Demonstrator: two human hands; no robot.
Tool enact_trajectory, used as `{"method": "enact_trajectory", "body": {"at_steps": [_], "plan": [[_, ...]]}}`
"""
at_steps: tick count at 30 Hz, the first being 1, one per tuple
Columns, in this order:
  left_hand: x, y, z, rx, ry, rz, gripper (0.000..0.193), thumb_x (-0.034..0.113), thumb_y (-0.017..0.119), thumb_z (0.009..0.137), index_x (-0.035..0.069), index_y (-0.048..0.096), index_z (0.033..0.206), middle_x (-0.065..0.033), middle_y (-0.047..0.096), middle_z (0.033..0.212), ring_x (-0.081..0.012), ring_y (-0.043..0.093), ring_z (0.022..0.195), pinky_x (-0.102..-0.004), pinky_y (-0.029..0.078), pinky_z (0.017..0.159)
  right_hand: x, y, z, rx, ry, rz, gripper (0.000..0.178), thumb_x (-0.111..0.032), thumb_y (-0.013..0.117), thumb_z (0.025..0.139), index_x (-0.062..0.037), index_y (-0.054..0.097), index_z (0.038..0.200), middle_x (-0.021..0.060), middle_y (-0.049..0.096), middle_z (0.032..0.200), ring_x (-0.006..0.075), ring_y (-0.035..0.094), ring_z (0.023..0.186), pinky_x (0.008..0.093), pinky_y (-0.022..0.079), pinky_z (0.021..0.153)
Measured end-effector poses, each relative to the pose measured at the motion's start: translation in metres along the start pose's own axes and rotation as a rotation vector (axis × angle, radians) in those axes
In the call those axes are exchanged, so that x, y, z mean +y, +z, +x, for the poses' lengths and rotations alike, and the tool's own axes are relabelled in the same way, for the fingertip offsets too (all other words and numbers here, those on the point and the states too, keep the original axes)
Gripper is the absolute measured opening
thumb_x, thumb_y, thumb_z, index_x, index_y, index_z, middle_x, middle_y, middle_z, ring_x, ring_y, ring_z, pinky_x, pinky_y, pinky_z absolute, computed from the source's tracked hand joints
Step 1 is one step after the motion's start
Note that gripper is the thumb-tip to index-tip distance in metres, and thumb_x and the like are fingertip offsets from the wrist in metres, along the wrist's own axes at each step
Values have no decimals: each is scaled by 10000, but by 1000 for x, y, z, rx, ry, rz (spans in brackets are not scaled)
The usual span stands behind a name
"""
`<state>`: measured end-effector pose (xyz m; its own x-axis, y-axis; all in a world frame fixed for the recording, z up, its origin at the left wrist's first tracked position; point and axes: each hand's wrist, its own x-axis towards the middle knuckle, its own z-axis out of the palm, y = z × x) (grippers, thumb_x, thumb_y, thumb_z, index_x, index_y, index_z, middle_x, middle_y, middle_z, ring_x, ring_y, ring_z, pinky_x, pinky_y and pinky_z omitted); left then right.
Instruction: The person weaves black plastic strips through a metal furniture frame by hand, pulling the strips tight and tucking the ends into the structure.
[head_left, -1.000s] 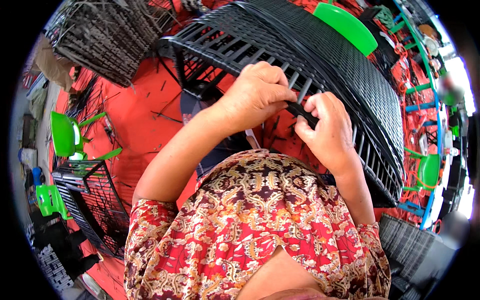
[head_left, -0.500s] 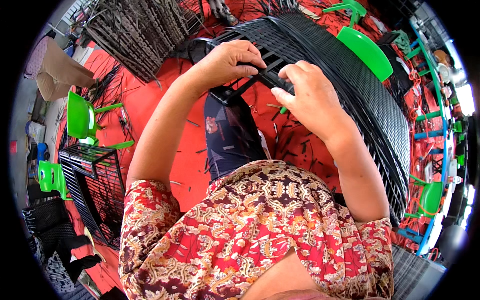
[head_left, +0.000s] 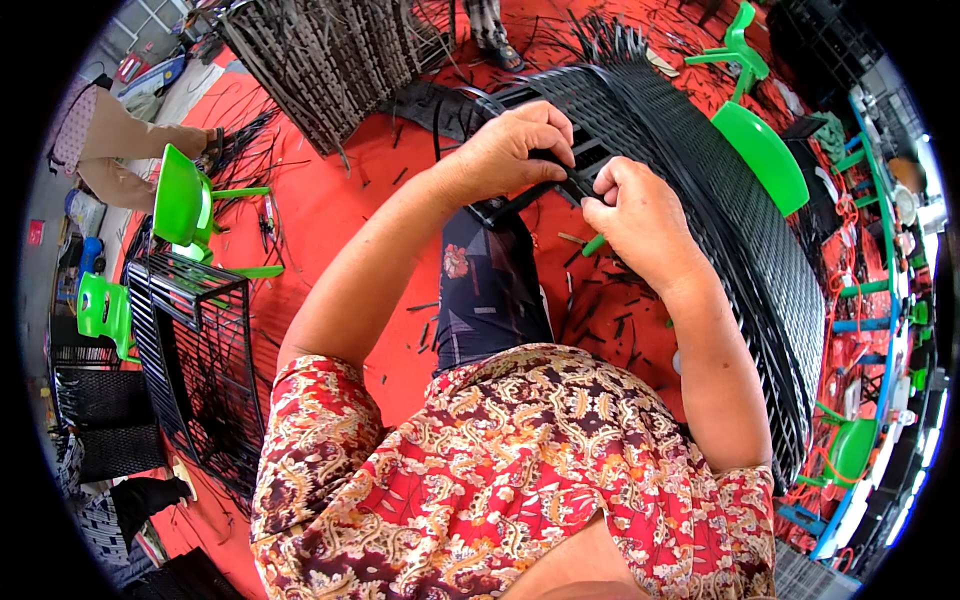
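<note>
A large black woven furniture piece (head_left: 700, 160), made of flat plastic strips on a frame, lies tilted in front of me and along my right side. Over its near end, my left hand (head_left: 525, 150) is closed, thumb and fingers pinching a flat black strip (head_left: 574, 186). Close by, my right hand (head_left: 645, 215) has its fingers curled in and thumb pressed against them, at the other end of that short strip. Just below the right fingers a green handle (head_left: 594, 245) sticks out; I cannot tell whether the hand holds it. My left leg (head_left: 490, 290) is under the frame.
Black strip scraps litter the red floor (head_left: 350, 250). Green plastic chairs stand left (head_left: 180, 205) and right (head_left: 762, 155). A black metal frame (head_left: 195, 340) sits at left, and a bundle of dark strips (head_left: 310, 60) stands ahead. Other people's legs show at far left and top.
My right thumb and fingers, apart before, have closed in on the strip beside my left hand. The whole view has shifted, so the scene sits lower and further right.
</note>
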<state>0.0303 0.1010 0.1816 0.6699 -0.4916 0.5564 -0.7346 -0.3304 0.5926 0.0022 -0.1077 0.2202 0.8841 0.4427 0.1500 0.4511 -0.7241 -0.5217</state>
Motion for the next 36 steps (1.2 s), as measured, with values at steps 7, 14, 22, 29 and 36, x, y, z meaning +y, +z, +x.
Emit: {"method": "enact_trajectory", "body": {"at_steps": [7, 14, 22, 29, 36], "plan": [[-7, -13, -7, 43, 23, 87, 266, 34, 730, 713, 71, 658, 966, -40, 584, 1023, -199, 547, 1018, -308, 445, 889, -6, -2, 11, -116, -29, -141, 230, -178, 660, 729, -10, 578, 863, 186, 614, 882, 352, 602, 849, 437, 477, 755], [-35, -73, -17, -110, -81, 287, 309, 77, 658, 785, 83, 657, 1094, -58, 600, 1129, -223, 531, 1104, -337, 397, 982, -13, -3, 45, -26, -221, -49, 286, -230, 684, 740, 0, 586, 879, 179, 613, 893, 345, 599, 852, 412, 477, 770], [-37, -71, -2, -190, -83, 278, 241, 136, 662, 788, 91, 677, 1024, -55, 619, 1023, -229, 546, 1031, -342, 402, 947, -16, 11, 60, -61, -146, -124, 260, -239, 693, 746, -4, 584, 761, 165, 610, 761, 301, 612, 732, 386, 473, 672], [-41, -73, -4, -192, -71, 259, 251, 132, 681, 774, 94, 666, 1022, -48, 619, 1001, -219, 544, 1032, -350, 399, 951, -21, 8, 61, -136, -89, -116, 293, -280, 666, 738, -2, 620, 818, 197, 650, 822, 357, 633, 801, 426, 488, 745], [-47, -70, -15, -25, -239, -9, 269, 96, 699, 765, 87, 664, 1031, -24, 579, 1003, -181, 547, 991, -323, 420, 927, -24, 9, 60, -146, -42, -145, 306, -279, 646, 719, 7, 617, 822, 200, 650, 830, 359, 634, 811, 433, 492, 751]]}}
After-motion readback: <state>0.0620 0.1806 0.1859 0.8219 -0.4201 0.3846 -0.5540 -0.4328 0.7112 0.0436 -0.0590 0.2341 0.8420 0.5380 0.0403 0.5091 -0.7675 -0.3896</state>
